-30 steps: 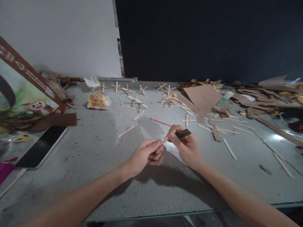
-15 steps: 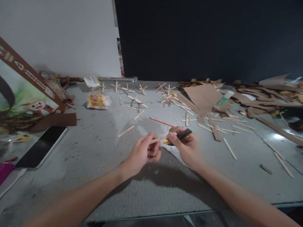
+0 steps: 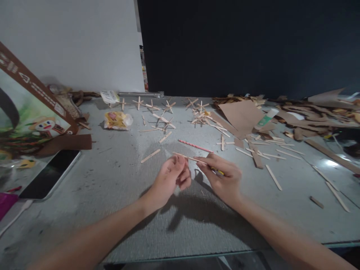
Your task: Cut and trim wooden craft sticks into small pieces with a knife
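My left hand [image 3: 171,177] is curled just above the grey table [image 3: 112,176], its fingertips pinching one end of a thin wooden stick [image 3: 189,158]. My right hand [image 3: 222,176] holds the stick's other end between thumb and fingers, palm down. A yellow-tipped tool [image 3: 218,171] peeks out under the right hand's fingers; its dark body is hidden. The stick lies almost level between the two hands, a little above the table.
A pink striped stick [image 3: 195,146] lies just beyond the hands. Several loose and crossed wooden sticks [image 3: 163,120] litter the far table. Cardboard scraps [image 3: 242,116] and a glue tube [image 3: 266,118] sit right; a phone [image 3: 49,174], printed box [image 3: 30,116] and snack packet [image 3: 117,120] left.
The right hand turned palm down, hiding the dark tool that showed above its fingers. The stick swung from pointing at the right hand to lying across both hands. Left hand rose slightly.
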`<action>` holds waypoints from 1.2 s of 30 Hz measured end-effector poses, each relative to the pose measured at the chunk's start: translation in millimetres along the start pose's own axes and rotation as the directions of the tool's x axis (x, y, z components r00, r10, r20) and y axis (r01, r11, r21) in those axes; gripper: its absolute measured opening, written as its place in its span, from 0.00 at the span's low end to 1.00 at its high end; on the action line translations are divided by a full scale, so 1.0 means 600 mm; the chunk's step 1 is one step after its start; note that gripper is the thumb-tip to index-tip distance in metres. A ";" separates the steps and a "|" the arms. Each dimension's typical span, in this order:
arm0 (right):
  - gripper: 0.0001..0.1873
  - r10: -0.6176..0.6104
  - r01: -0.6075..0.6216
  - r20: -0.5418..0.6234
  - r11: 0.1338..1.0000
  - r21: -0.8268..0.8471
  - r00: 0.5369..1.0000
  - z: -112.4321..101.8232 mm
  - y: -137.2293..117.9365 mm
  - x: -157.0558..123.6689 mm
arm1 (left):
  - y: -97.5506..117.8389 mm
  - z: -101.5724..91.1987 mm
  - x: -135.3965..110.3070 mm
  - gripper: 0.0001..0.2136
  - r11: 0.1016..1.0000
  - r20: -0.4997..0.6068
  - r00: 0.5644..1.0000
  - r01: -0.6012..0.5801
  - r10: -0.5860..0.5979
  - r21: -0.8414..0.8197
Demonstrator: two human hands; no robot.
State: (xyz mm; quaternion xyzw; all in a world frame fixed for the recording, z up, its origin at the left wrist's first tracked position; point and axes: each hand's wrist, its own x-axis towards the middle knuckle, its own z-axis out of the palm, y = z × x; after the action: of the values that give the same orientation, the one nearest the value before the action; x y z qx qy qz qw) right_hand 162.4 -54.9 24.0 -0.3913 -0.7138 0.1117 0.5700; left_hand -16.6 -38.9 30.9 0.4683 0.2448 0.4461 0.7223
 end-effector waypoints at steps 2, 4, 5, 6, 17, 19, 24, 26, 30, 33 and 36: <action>0.16 -0.225 0.227 0.034 0.957 -0.179 0.974 -0.006 0.005 0.000 | 0.000 0.002 -0.002 0.22 0.998 -0.029 0.999 -0.013 0.015 0.055; 0.23 -0.378 0.399 0.127 0.864 -0.307 0.917 -0.014 0.010 0.000 | -0.001 0.005 -0.004 0.20 0.990 -0.040 0.999 -0.023 0.029 0.137; 0.24 -0.421 0.460 0.184 0.817 -0.348 0.888 -0.017 0.012 0.001 | -0.001 0.006 -0.006 0.20 0.985 -0.048 0.998 -0.028 0.037 0.173; 0.25 -0.452 0.509 0.236 0.775 -0.374 0.861 -0.020 0.012 0.002 | -0.001 0.007 -0.007 0.20 0.979 -0.060 0.997 -0.033 0.046 0.201; 0.27 -0.438 0.595 0.426 0.713 -0.371 0.791 -0.023 -0.004 0.020 | -0.010 0.002 -0.009 0.18 0.916 -0.143 0.979 -0.080 0.146 0.393; 0.29 -0.438 0.591 0.426 0.725 -0.352 0.792 -0.024 0.001 0.022 | -0.013 -0.001 -0.009 0.18 0.905 -0.149 0.974 -0.094 0.170 0.415; 0.28 -0.345 0.462 0.388 0.847 -0.264 0.854 -0.024 0.012 0.017 | -0.020 -0.008 -0.005 0.18 0.874 -0.128 0.964 -0.152 0.235 0.463; 0.23 -0.250 0.343 0.353 0.910 -0.232 0.902 -0.023 0.010 0.012 | -0.018 -0.009 -0.005 0.17 0.868 -0.138 0.963 -0.141 0.232 0.476; 0.09 0.026 0.042 0.277 0.970 -0.239 0.960 -0.020 -0.011 0.003 | -0.009 -0.008 -0.008 0.17 0.848 -0.163 0.959 -0.117 0.231 0.517; 0.09 0.237 -0.153 0.388 0.960 -0.235 0.890 -0.017 -0.031 -0.001 | -0.004 -0.011 -0.009 0.18 0.784 -0.140 0.968 -0.081 0.210 0.615; 0.13 0.349 -0.281 0.408 0.935 -0.217 0.844 -0.012 -0.035 -0.001 | -0.002 -0.021 -0.001 0.18 0.661 -0.083 0.987 -0.028 0.137 0.750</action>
State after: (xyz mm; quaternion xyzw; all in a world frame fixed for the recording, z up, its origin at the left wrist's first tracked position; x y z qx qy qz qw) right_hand 159.8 -71.4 38.7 -0.5092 -0.7561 0.2358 0.3367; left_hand -26.1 -34.1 24.1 0.7028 0.4317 0.3693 0.4283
